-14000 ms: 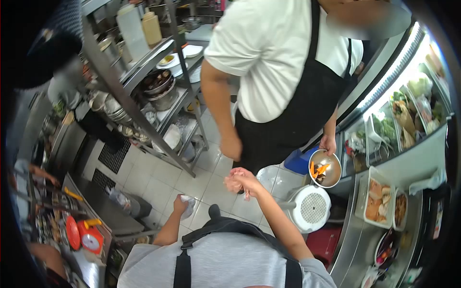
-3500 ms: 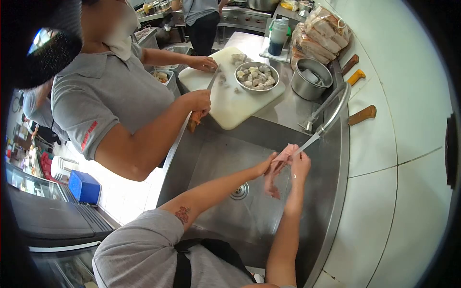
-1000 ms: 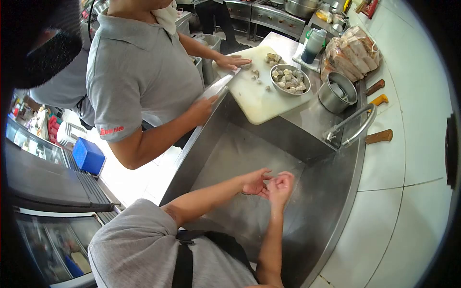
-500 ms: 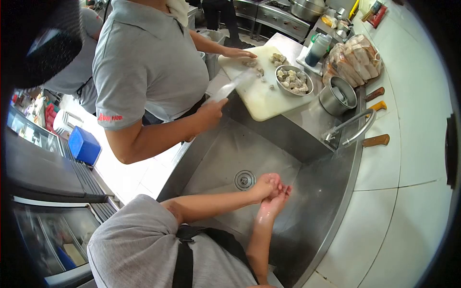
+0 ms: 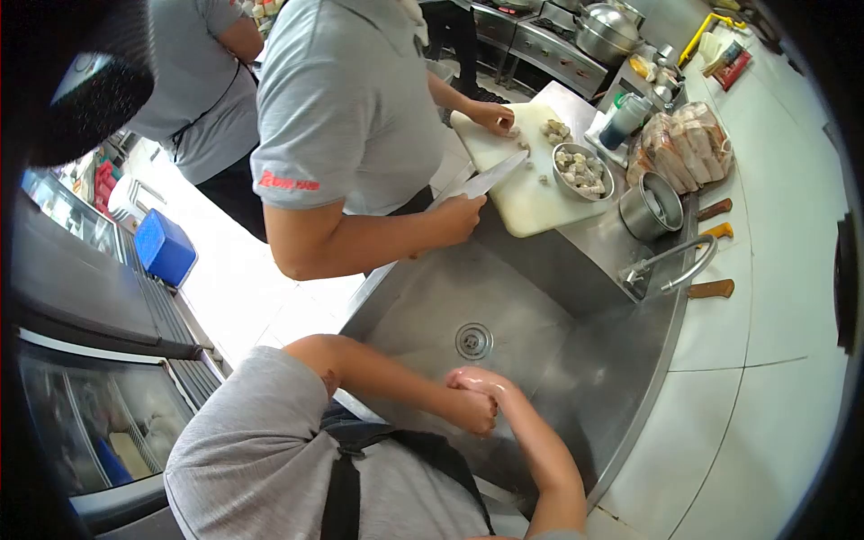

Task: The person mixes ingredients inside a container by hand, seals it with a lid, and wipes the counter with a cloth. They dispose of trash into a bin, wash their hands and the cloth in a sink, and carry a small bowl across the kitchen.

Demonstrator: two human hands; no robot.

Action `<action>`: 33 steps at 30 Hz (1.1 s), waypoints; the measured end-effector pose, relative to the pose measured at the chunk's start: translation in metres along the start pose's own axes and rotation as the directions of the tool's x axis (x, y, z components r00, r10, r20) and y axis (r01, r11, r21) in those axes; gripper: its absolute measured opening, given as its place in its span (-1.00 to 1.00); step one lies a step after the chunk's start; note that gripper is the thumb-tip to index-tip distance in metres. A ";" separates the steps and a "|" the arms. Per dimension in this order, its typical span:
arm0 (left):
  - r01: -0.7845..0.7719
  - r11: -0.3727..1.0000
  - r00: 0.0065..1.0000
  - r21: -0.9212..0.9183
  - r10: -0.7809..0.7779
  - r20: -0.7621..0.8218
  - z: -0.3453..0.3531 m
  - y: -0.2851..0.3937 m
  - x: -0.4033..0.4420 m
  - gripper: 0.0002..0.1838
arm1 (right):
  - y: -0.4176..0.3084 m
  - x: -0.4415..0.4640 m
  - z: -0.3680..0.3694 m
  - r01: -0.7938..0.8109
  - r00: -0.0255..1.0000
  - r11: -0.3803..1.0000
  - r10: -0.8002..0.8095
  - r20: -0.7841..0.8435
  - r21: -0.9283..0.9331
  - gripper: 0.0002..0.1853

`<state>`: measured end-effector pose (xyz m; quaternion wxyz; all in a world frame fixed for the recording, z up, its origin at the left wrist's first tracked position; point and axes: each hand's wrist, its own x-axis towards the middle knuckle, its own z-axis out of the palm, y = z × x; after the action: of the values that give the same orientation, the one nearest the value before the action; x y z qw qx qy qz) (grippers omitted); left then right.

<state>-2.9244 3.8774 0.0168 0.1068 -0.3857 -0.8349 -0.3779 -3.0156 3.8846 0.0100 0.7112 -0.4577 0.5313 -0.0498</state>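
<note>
Over the steel sink (image 5: 405, 297), my two hands are pressed together, wet and shiny. My left hand (image 5: 473, 412) is closed in a fist shape against the palm side of my right hand; its fingers are partly hidden. My right hand (image 5: 477, 377) curls over my left hand near the wrist, its fingertips mostly out of sight. No tool or other object shows in either hand. Just beyond them is the sink's drain (image 5: 473, 341). The curved faucet (image 5: 697, 261) stands at the sink's far right corner; no stream of water can be made out.
A co-worker (image 5: 360, 135) on the left holds a knife (image 5: 490, 175) over a white cutting board (image 5: 531, 211). On the board sit a bowl (image 5: 583, 171) of shellfish-like pieces and loose bits. A metal pot (image 5: 650, 207), bagged bread (image 5: 688, 148) and wall-side knives (image 5: 711, 289) are beyond.
My hands have drawn back toward my body, and my right hand has shifted over my left. The view has turned, moving the co-worker rightward. The co-worker's knife has changed angle.
</note>
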 end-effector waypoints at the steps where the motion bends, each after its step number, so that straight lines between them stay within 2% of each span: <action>1: -0.003 1.000 0.999 -0.017 0.004 0.048 0.018 -0.005 -0.009 -0.90 | 0.016 0.024 0.009 -0.085 0.996 0.996 0.085 0.025 -0.005 -0.85; 2: -0.004 0.999 0.996 -0.033 0.007 0.089 0.029 -0.005 -0.015 -0.91 | 0.037 0.052 0.019 -0.170 0.984 0.985 0.170 0.046 -0.012 -0.82; 3: 0.002 0.999 0.992 -0.041 0.003 0.126 0.039 -0.005 -0.022 -0.91 | 0.053 0.085 0.029 -0.056 0.994 0.865 0.098 0.057 -0.499 -0.79; 4: 0.012 0.999 0.988 -0.044 -0.005 0.155 0.045 -0.004 -0.028 -0.92 | 0.065 0.116 0.040 0.071 0.993 0.511 0.041 0.107 -0.857 -0.76; 5: 0.029 0.999 0.983 -0.042 -0.021 0.180 0.050 -0.004 -0.036 -0.92 | 0.069 0.135 0.053 -0.065 0.996 0.514 0.091 -0.022 -0.856 -0.76; 7: 0.063 0.998 0.978 -0.022 -0.057 0.203 0.048 0.004 -0.052 -0.93 | 0.077 0.164 0.065 -0.326 0.945 0.479 0.174 -0.276 -0.815 -0.77; 8: 0.093 0.996 0.974 0.002 -0.092 0.209 0.044 0.006 -0.062 -0.93 | 0.118 0.195 0.058 -0.263 0.957 0.562 0.049 -0.286 -0.784 -0.78; 9: 0.130 0.991 0.971 0.028 -0.133 0.200 0.037 0.012 -0.071 -0.93 | 0.101 0.184 0.049 -0.237 0.963 0.785 0.109 -0.248 -0.572 -0.77; 10: 0.174 0.983 0.966 0.061 -0.182 0.181 0.028 0.017 -0.081 -0.93 | 0.084 0.168 0.036 -0.215 0.968 0.928 0.161 -0.193 -0.303 -0.74; 11: 0.223 0.970 0.963 0.101 -0.235 0.130 0.013 0.025 -0.088 -0.93 | 0.057 0.144 0.023 -0.202 0.972 0.979 0.200 -0.125 0.001 -0.70; 13: 0.336 0.923 0.942 0.185 -0.327 -0.082 -0.023 0.052 -0.100 -0.93 | -0.042 0.042 0.015 0.086 0.981 0.996 -0.087 -0.172 -0.011 -0.70; 14: 0.417 0.882 0.887 0.219 -0.343 -0.309 -0.045 0.074 -0.107 -0.98 | -0.076 0.001 0.016 0.142 0.951 0.983 -0.103 -0.291 0.116 -0.69; 15: 0.503 0.838 0.784 0.210 -0.341 -0.519 -0.067 0.096 -0.114 -0.93 | -0.080 -0.032 0.013 0.242 0.935 0.897 -0.114 -0.337 0.369 -0.62; 16: 0.575 0.796 0.651 0.191 -0.303 -0.696 -0.088 0.120 -0.125 -0.86 | -0.079 -0.064 0.011 0.397 0.884 0.800 -0.202 -0.422 0.449 -0.53; 17: 0.660 0.745 0.441 -0.097 -0.489 -0.753 -0.105 0.144 -0.139 -0.84 | -0.048 -0.083 0.009 0.534 0.843 0.443 -0.217 -0.492 0.720 -0.44; 18: 0.668 0.641 0.218 -0.378 -0.655 -0.724 -0.121 0.167 -0.156 -0.81 | 0.009 -0.083 -0.007 0.435 0.831 0.553 0.058 -0.553 0.711 -0.40; 19: 0.606 0.492 -0.005 -0.625 -0.783 -0.621 -0.132 0.184 -0.177 -0.78 | 0.035 -0.081 0.001 0.210 0.713 0.719 0.352 -0.607 0.663 -0.44; 20: 0.374 0.519 -0.093 -0.769 -0.803 -0.588 -0.123 0.188 -0.205 -0.76 | 0.036 -0.080 0.023 -0.092 0.596 0.756 0.563 -0.572 0.648 -0.47; 21: 0.116 0.529 -0.170 -0.841 -0.824 -0.541 -0.108 0.184 -0.241 -0.75 | 0.030 -0.075 0.044 -0.279 0.563 0.726 0.654 -0.506 0.628 -0.50; 22: -0.150 0.528 -0.231 -0.836 -0.841 -0.490 -0.112 0.187 -0.279 -0.73 | 0.000 -0.064 0.062 -0.335 0.621 0.742 0.637 -0.457 0.580 -0.51; 23: -0.267 0.432 -0.298 -0.861 -0.887 -0.353 -0.118 0.208 -0.309 -0.76 | -0.037 -0.055 0.080 -0.340 0.689 0.793 0.575 -0.440 0.505 -0.50; 25: -0.412 0.338 -0.384 -0.846 -0.907 -0.175 -0.114 0.232 -0.371 -0.79 | -0.114 -0.028 0.106 -0.296 0.776 0.914 0.399 -0.488 0.278 -0.64; 26: -0.454 0.334 -0.389 -0.826 -0.908 -0.154 -0.115 0.249 -0.388 -0.75 | -0.147 -0.008 0.117 -0.264 0.818 0.951 0.310 -0.485 0.163 -0.69; 28: -0.511 0.345 -0.402 -0.787 -0.905 -0.136 -0.129 0.280 -0.426 -0.63 | -0.203 0.054 0.121 -0.174 0.754 0.949 -0.044 -0.655 -0.264 -0.70; 29: -0.568 0.282 -0.332 -0.773 -0.938 -0.098 -0.125 0.280 -0.454 -0.77 | -0.237 0.084 0.124 -0.143 0.704 0.871 -0.245 -0.667 -0.471 -0.68; 31: -0.571 0.354 -0.307 -0.741 -0.929 -0.207 -0.136 0.308 -0.481 -0.70 | -0.335 0.156 0.156 0.175 0.507 0.785 -0.589 -0.629 -0.594 -0.61; 33: -0.337 0.491 -0.506 -0.803 -0.814 -0.285 -0.152 0.344 -0.490 -0.54 | -0.418 0.212 0.198 0.337 0.439 0.654 -0.745 -0.502 -0.677 -0.55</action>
<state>-2.3592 3.6365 0.0798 0.4267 0.4229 -0.1972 -0.7747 -2.5916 3.6441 0.1573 0.2281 -0.7043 0.5833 -0.3342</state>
